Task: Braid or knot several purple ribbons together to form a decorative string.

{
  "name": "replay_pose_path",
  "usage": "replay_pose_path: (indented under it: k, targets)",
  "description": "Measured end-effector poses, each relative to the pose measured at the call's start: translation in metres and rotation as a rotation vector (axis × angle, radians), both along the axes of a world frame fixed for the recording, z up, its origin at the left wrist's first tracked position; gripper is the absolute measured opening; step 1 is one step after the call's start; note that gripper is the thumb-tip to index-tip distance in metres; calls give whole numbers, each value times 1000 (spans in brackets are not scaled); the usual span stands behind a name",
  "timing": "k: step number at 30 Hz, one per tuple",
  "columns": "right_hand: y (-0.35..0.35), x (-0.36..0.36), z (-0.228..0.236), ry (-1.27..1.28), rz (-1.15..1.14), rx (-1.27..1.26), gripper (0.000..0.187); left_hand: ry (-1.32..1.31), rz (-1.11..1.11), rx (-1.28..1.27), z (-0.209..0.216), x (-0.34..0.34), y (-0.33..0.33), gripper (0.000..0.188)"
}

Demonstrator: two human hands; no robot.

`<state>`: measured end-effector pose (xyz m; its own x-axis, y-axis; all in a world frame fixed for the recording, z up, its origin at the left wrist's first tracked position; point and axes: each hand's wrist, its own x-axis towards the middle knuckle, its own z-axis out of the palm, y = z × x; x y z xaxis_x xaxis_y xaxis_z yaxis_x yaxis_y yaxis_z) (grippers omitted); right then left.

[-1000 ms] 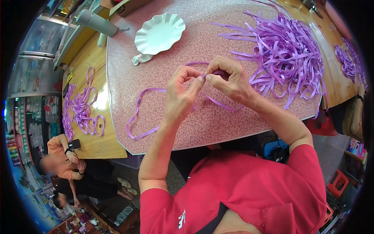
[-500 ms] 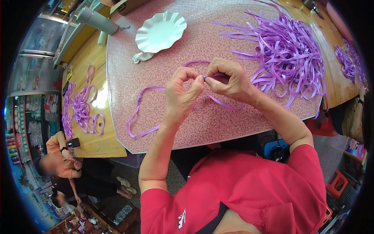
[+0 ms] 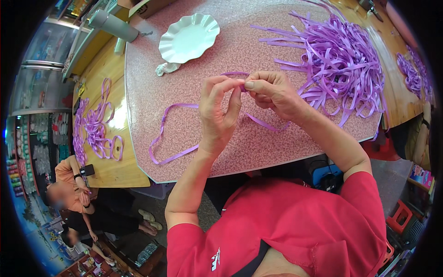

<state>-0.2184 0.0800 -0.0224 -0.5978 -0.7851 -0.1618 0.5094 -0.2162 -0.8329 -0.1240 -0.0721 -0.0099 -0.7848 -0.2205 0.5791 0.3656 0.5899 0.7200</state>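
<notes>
A long purple ribbon (image 3: 160,134) lies in loops on the pink speckled table mat (image 3: 221,159), and one small dark purple bunch of it is up between my fingertips. My left hand (image 3: 218,113) pinches this part with thumb and forefinger, the other fingers bent. From the other side my right hand (image 3: 273,94) grips it between thumb and curled forefinger. Both hands meet just above the mat. Fingers partly hide the bunch, so whether it is a knot cannot be made out. A big heap of purple ribbons (image 3: 344,69) lies right of my hands.
A white scalloped dish (image 3: 189,39) and a grey tumbler (image 3: 113,25) stand at the far left. More purple ribbons (image 3: 97,127) lie on the wooden table at left, near a seated person in orange (image 3: 69,187). Another person's arm (image 3: 422,138) shows at the right edge.
My left hand has turned and its fingers have straightened somewhat. My right fingers have curled in closer. The pinched purple bunch shows more between them. The loose loops have barely moved.
</notes>
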Motion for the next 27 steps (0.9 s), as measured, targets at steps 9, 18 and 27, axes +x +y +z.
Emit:
replay_pose_path:
  k: [9,18,27]
  targets:
    - [-2,-1,4,175,-36,106,18,140,66,-468,-1,-4,-19,27]
    - [-7,-3,-4,454,-59,212,20,45,-21,-310,-12,-8,-23,28]
    - [-7,0,-2,203,-78,193,19,162,63,-437,-22,-13,-24,28]
